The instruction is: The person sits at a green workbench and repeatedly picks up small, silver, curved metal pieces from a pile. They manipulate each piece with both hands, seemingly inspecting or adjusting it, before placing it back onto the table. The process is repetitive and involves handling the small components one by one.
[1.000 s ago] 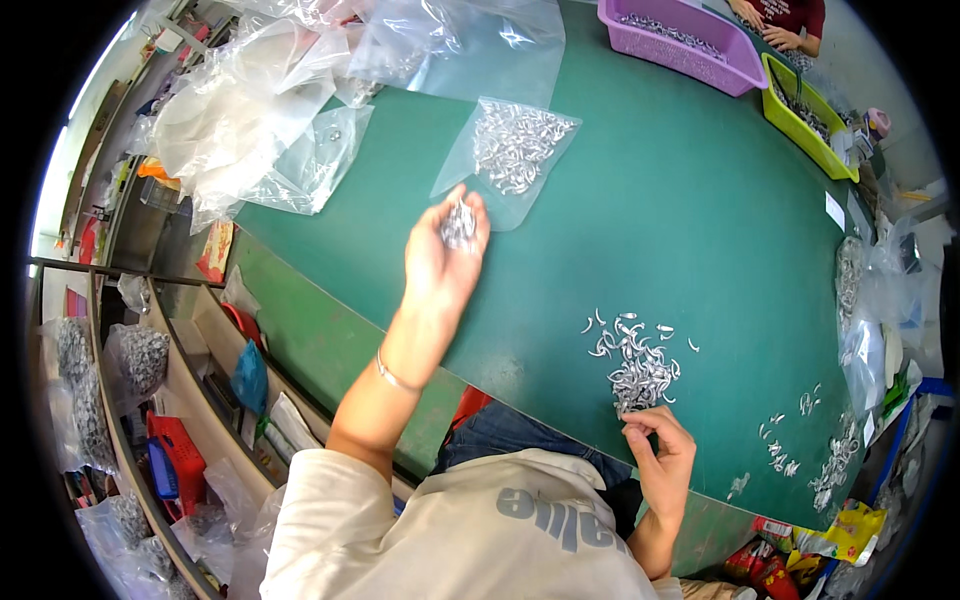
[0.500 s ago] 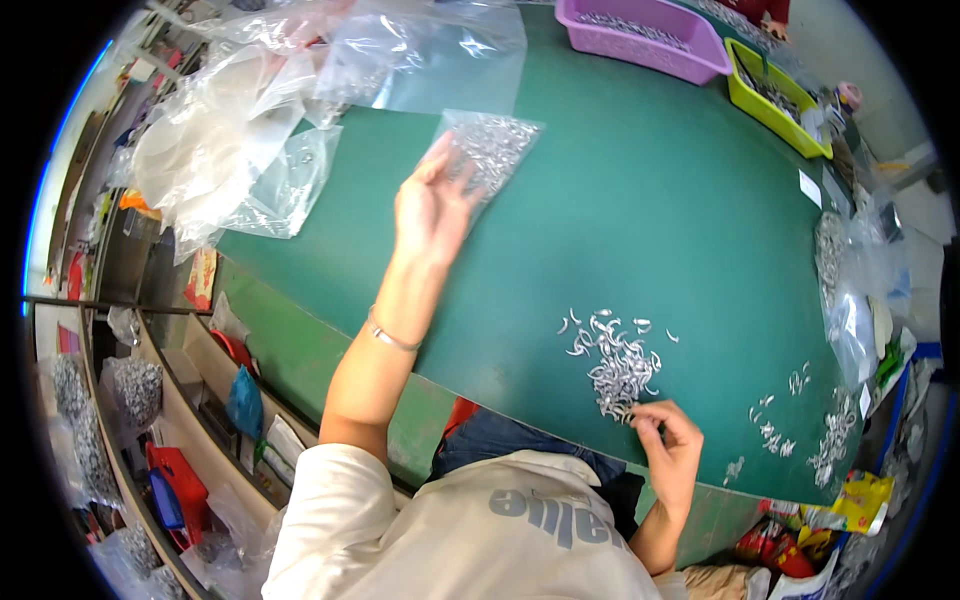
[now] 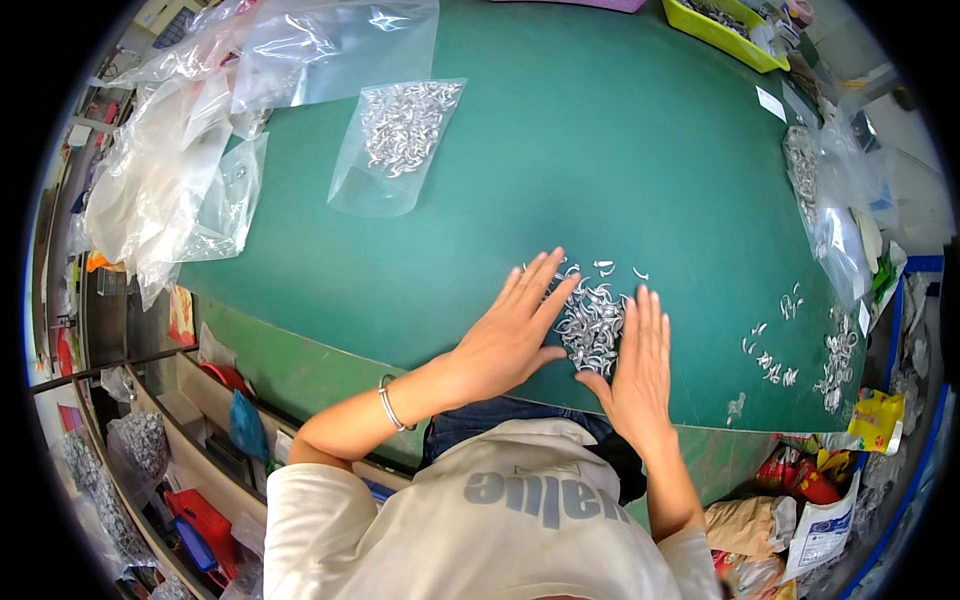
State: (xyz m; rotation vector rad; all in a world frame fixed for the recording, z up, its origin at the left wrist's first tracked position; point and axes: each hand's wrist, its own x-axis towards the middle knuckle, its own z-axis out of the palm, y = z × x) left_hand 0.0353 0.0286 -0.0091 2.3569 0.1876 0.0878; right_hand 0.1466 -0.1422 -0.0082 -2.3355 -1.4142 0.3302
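At the near edge of a green worktable (image 3: 520, 190), a person's open hands flank a loose pile of small, curved silver pieces (image 3: 592, 330). The left hand (image 3: 515, 325) lies along the pile's left side, fingers straight; the right hand (image 3: 638, 365) frames the other side, its thumb angled toward the left thumb (whether any pieces sit beneath the palms cannot be told). Farther up the table, a clear plastic bag (image 3: 372, 195) lies flat, similar pieces gathered toward its far end. At the far side, a lime-green basket (image 3: 728, 47) holds grey metal parts, beside a purple basket (image 3: 600, 4) cut off by the frame. Crumpled clear bags (image 3: 160, 170) crowd the table's left edge; scattered pieces (image 3: 770, 370) and a small heap (image 3: 838, 362) lie near the right. Bare green surface stretches between the flat bag and the pile, and from the fingertips toward the baskets; the near edge runs just below the hands.
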